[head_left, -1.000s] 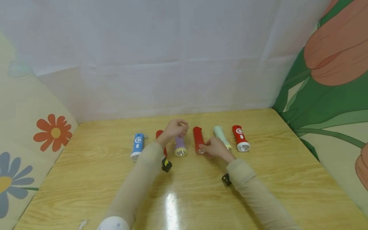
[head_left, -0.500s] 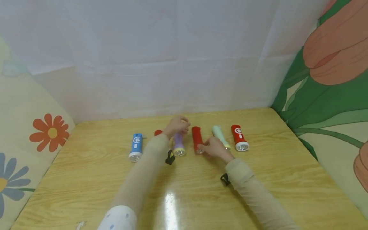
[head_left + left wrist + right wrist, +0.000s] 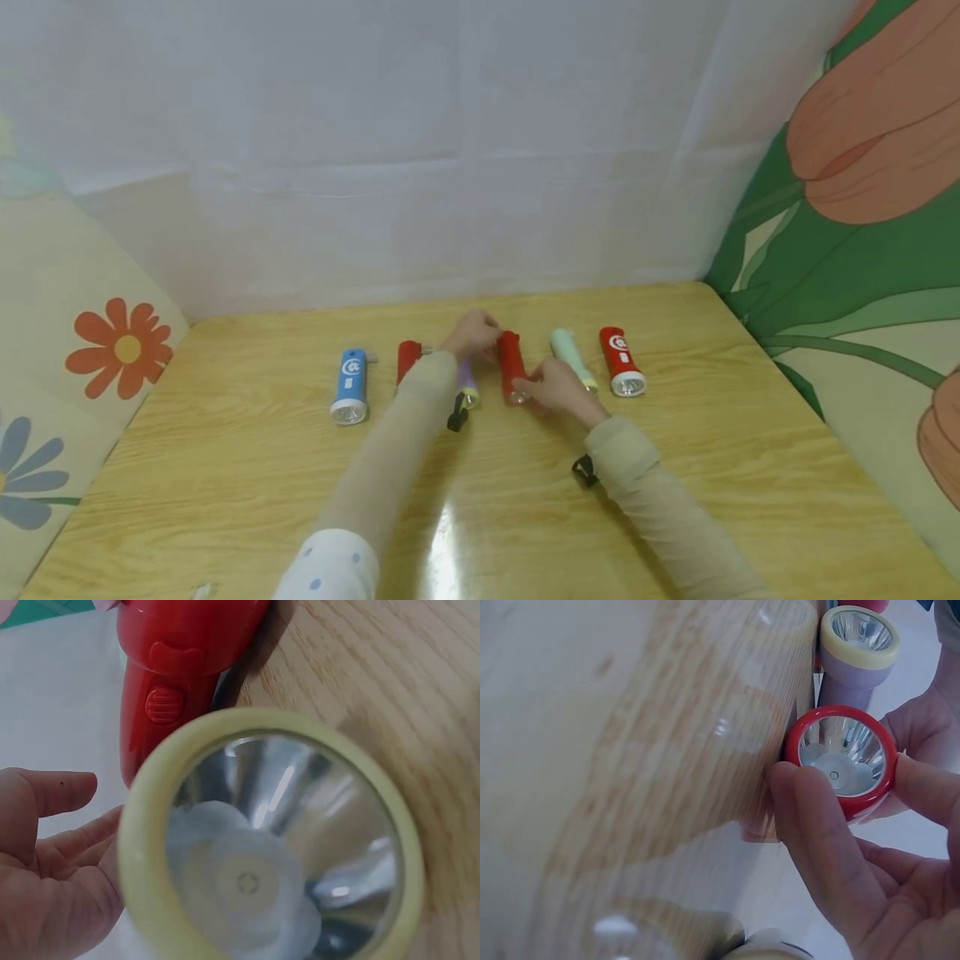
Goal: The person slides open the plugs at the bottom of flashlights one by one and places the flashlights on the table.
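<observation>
A plain red flashlight (image 3: 512,357) lies on the wooden table with its lamp end toward me. My right hand (image 3: 561,387) pinches its head between thumb and fingertips; in the right wrist view, they press either side of the red rim (image 3: 889,754). At its tail end is my left hand (image 3: 474,332), fingers loosely extended; in the left wrist view, thumb and fingers of this hand (image 3: 60,877) stand apart beside the red flashlight (image 3: 172,682). A purple flashlight (image 3: 467,379) with a yellow rim lies under my left wrist, partly hidden by it, its lamp large in the left wrist view.
Left of the purple one are another red flashlight (image 3: 408,360), partly behind my left sleeve, and a blue flashlight (image 3: 350,387). On the right lie a mint-green flashlight (image 3: 572,354) and a red one with a white rim (image 3: 621,358). White cloth (image 3: 337,167) hangs behind the table.
My left hand has moved right, from over the purple flashlight to the tail of the plain red one. My right hand stays at the red flashlight's head.
</observation>
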`<state>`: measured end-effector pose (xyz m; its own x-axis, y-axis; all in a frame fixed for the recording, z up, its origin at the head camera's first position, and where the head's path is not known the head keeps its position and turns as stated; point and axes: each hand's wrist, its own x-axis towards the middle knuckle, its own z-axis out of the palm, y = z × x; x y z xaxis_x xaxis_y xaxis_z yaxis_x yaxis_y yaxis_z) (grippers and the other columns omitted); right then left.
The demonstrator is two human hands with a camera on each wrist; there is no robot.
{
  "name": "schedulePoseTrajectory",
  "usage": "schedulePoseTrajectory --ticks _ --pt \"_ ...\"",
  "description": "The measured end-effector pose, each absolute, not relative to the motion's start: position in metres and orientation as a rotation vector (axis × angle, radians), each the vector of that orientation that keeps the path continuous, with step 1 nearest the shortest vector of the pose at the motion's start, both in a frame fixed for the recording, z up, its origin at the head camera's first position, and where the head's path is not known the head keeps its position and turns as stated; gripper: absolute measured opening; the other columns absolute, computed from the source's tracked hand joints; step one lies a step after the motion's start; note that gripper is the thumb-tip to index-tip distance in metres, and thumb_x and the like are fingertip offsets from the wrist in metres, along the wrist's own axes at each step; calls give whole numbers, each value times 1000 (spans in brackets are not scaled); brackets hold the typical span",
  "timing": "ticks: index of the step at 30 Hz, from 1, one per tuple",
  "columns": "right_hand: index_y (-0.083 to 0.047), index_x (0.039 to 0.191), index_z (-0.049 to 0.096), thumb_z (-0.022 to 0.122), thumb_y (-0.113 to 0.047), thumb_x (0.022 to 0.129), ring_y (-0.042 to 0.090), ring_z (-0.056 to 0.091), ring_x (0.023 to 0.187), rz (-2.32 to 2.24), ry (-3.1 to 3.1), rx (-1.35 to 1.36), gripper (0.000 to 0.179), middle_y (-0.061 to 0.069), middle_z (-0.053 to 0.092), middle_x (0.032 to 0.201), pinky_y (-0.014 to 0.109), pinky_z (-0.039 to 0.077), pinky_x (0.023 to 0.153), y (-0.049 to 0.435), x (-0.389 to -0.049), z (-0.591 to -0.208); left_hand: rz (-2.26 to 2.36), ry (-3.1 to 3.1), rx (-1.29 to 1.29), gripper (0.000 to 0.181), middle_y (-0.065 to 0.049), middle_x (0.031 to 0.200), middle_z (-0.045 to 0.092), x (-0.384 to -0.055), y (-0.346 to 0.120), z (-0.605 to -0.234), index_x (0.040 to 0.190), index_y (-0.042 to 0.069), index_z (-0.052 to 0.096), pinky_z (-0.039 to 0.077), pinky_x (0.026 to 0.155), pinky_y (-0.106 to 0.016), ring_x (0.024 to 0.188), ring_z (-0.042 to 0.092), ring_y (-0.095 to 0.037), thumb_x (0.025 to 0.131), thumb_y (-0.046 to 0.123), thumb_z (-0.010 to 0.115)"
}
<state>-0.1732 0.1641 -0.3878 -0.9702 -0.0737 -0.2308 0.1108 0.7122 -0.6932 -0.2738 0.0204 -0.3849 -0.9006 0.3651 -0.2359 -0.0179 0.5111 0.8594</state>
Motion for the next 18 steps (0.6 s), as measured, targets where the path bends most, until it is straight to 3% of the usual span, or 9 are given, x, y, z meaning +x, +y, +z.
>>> schedulePoseTrajectory --ticks 8,18 --pt "-2 74 65 61 -24 87 18 57 54 -1147 2628 71 27 9 61 62 25 47 49 165 -173 -389 1354 2340 229 37 -28 102 59 -277 25 -395 117 -12 52 54 55 -28 65 62 -28 80 -10 45" --pt "-1 76 67 61 -24 87 16 54 52 -1154 2662 24 25 10 61 61 24 43 47 165 -174 -391 1365 2321 245 39 -27 104 59 -277 26 -395 117 -11 53 54 59 -29 74 63 -31 79 -13 41"
